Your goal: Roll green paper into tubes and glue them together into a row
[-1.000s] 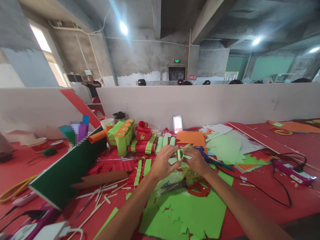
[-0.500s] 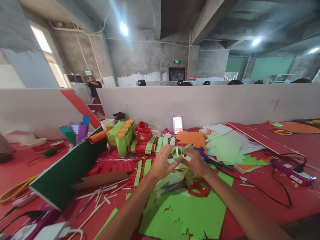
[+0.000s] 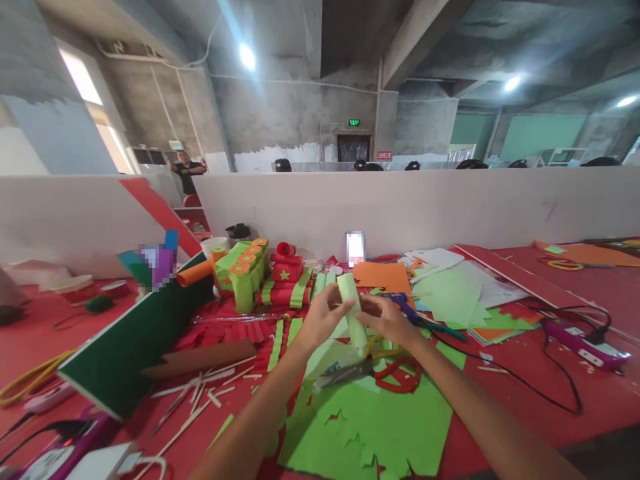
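A light green paper tube [image 3: 353, 311] stands nearly upright between my two hands above the red table [image 3: 525, 393]. My left hand [image 3: 323, 319] pinches the tube near its top from the left. From the right, the fingers of my right hand [image 3: 389, 320] close on its middle. Under the hands lie red-handled scissors [image 3: 380, 373] and a large green paper sheet [image 3: 370, 427] with star shapes cut out of it. Several finished green tubes [image 3: 327, 283] lie just behind the hands.
Green, red and orange paper models [image 3: 265, 273] stand at the back by a white partition [image 3: 425, 207]. A dark green board [image 3: 135, 340] leans at left, with wooden sticks [image 3: 200, 393] beside it. Paper sheets [image 3: 450, 287], a glue gun [image 3: 580, 337] and cables lie at right. People work beyond the partition.
The tube was held end-on toward the camera, showing its open end; it is now turned upright, lengthwise between both hands. The hands stayed in about the same spot.
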`<state>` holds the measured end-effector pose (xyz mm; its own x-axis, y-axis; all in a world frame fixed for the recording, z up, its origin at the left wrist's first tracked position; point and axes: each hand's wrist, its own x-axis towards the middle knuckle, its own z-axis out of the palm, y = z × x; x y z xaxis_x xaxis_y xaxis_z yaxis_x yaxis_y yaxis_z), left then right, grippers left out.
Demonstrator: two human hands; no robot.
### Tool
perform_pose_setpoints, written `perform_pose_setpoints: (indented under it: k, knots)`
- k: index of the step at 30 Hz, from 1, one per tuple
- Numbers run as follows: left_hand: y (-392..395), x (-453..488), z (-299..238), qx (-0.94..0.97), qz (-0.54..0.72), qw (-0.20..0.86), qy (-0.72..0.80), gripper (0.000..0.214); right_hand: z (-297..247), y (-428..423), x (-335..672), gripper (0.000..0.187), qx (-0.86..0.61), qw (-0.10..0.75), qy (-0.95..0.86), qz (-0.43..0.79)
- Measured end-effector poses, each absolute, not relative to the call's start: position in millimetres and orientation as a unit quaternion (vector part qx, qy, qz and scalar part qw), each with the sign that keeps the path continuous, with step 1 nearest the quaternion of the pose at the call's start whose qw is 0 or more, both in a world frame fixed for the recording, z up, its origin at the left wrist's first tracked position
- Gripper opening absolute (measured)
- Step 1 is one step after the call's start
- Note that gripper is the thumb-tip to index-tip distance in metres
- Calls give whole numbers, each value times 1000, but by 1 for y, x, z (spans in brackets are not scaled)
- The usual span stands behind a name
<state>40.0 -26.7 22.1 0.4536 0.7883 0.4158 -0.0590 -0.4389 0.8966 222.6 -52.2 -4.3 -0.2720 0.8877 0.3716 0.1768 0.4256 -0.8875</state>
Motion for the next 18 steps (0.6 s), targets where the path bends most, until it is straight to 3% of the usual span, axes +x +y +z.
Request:
perform_pose_setpoints:
  k: [6, 18]
  knots:
    - [-23, 40, 18, 670, 448, 523, 278, 49, -7, -49, 226, 44, -377, 455, -671, 447]
    - [-21, 38, 17, 675, 442, 510, 298, 47, -1, -55, 221, 47, -355, 432, -655, 508]
